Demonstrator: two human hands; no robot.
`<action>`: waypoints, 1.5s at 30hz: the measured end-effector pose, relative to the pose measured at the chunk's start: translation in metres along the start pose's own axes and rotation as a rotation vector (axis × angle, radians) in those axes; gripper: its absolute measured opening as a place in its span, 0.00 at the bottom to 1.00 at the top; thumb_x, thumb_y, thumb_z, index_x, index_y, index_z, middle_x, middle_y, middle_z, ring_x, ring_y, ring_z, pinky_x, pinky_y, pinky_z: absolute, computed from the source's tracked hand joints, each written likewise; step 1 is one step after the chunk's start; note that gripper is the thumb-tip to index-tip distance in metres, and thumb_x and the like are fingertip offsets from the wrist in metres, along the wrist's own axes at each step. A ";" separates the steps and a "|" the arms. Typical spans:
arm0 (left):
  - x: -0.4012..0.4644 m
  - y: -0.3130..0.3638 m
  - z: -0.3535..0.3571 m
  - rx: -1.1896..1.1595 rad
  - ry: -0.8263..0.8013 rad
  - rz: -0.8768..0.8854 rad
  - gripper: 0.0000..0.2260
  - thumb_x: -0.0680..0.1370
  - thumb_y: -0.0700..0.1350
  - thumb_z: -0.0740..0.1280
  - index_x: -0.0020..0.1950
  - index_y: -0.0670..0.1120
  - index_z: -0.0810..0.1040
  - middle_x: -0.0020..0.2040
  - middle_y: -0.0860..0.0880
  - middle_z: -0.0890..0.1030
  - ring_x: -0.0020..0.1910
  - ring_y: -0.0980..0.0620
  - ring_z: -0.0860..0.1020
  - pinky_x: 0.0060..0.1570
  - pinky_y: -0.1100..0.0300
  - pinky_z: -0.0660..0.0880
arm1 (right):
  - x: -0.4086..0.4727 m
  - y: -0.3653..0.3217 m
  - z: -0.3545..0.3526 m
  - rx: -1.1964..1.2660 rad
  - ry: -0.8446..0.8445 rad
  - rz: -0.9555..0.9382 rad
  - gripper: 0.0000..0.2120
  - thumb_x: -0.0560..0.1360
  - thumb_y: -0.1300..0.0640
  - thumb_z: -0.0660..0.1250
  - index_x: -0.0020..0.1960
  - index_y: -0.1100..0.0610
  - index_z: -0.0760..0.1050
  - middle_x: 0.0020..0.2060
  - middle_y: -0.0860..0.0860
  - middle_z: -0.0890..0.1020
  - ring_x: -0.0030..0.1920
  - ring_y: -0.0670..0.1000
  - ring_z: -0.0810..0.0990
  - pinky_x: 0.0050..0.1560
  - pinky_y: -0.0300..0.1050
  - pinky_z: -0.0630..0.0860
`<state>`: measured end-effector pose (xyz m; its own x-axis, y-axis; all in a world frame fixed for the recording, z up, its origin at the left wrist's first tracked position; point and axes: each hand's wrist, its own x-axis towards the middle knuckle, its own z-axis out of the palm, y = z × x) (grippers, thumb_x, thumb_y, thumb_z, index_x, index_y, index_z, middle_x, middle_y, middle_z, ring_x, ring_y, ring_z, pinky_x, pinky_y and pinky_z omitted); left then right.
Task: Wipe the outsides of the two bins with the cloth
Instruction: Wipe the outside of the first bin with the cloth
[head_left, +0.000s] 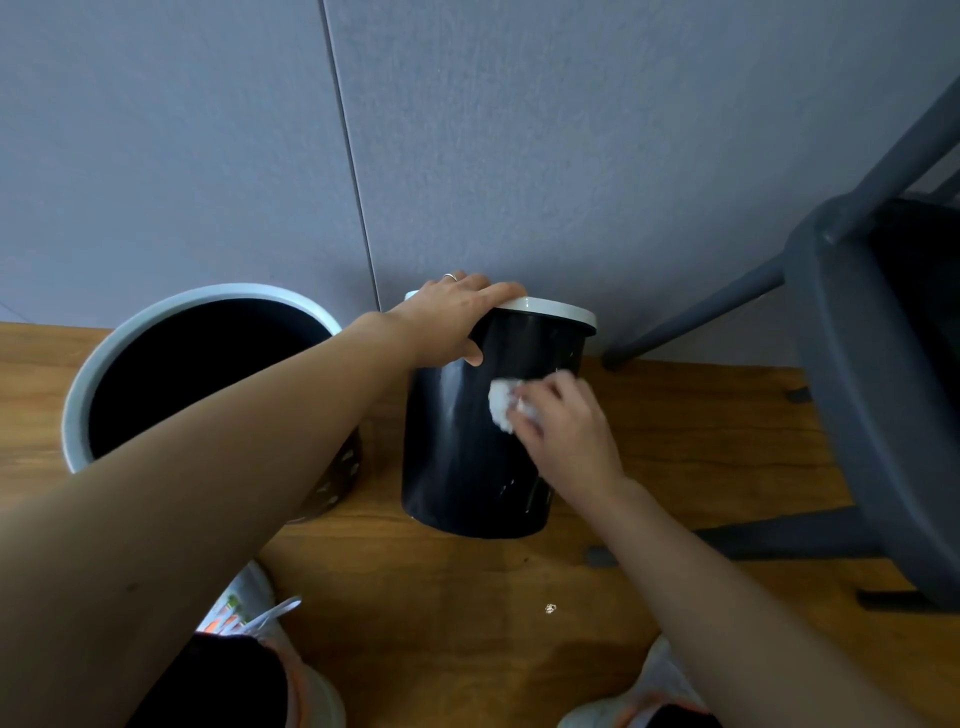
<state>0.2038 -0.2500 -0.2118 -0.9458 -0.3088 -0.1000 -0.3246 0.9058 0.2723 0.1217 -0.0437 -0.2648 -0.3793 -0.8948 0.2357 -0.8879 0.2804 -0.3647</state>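
- Two forearms reach forward from the bottom edge, the left one crossing in front of the left bin (208, 364) and hiding part of its rim and wall.
- Two pale shoes, one left shoe (260, 618) and one right shoe (639, 701), stand on the wooden floor (467, 597), with a small white scrap (550, 608) lying between them and the bins.
- Two bins stand against the grey wall (571, 156): the left bin is open, with a pale rim and a perforated dark wall; the right bin (457, 457) is dark with a white lid, tilted.
- Left hand (457, 317) grips the right bin's top edge, fingers over the lid and thumb curled against the side.
- Right hand (566, 421) pinches one crumpled white cloth (501, 405) and presses it on the right bin's outer wall, below the left thumb.
- One dark grey chair (857, 364) stands just right of the right bin, a leg near its base.
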 end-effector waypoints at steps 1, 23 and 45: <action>0.000 0.000 0.000 0.005 0.004 0.003 0.39 0.70 0.46 0.76 0.75 0.55 0.58 0.61 0.47 0.72 0.60 0.43 0.69 0.60 0.47 0.69 | 0.011 0.001 -0.003 0.008 0.038 0.054 0.11 0.78 0.51 0.65 0.59 0.53 0.77 0.51 0.52 0.74 0.50 0.50 0.72 0.43 0.41 0.74; 0.002 0.000 -0.001 -0.048 0.006 -0.014 0.38 0.68 0.45 0.77 0.73 0.55 0.61 0.60 0.47 0.73 0.60 0.43 0.69 0.59 0.48 0.68 | -0.042 0.005 0.006 -0.034 -0.284 -0.030 0.13 0.76 0.50 0.64 0.60 0.45 0.69 0.53 0.48 0.68 0.51 0.46 0.68 0.41 0.38 0.73; 0.011 0.025 -0.001 -0.120 -0.013 -0.070 0.38 0.66 0.45 0.73 0.72 0.57 0.59 0.66 0.50 0.70 0.65 0.44 0.67 0.62 0.43 0.64 | -0.076 0.007 0.008 0.025 -0.337 -0.104 0.11 0.76 0.50 0.67 0.56 0.52 0.77 0.50 0.50 0.74 0.51 0.48 0.72 0.43 0.41 0.76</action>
<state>0.1847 -0.2307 -0.2053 -0.9208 -0.3659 -0.1351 -0.3893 0.8407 0.3763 0.1465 0.0238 -0.2930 -0.1762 -0.9837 -0.0362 -0.9089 0.1767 -0.3777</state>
